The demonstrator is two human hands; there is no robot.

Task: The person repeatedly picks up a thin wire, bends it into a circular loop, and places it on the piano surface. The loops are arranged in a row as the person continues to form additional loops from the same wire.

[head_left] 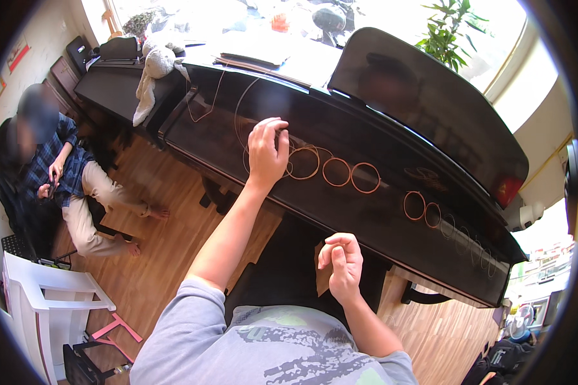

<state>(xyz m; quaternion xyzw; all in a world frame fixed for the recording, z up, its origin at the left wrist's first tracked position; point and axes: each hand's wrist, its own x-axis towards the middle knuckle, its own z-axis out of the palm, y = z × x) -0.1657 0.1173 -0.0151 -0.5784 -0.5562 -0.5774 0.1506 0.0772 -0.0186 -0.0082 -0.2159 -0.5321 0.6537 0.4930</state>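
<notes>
My left hand (268, 154) is over the closed black piano (392, 192), fingers curled and close together. Thin wire loops pass behind it; whatever its fingertips hold is hidden. Just right of it lies a copper-coloured wire coil (318, 168), with two more coils (352, 177) beside each other. Closer to my body, my right hand (343, 263) is closed, its fingers bent over a flat piece of brown paper (322, 282). That paper hangs above the black bench in front of me.
Smaller copper coils (415, 193) and several pale wire loops (469, 244) lie farther right. A plush toy (159, 67) hangs at the piano's left end. A seated person (61, 160) is on the left, near white furniture (58, 289). A plant (446, 38) stands behind the piano.
</notes>
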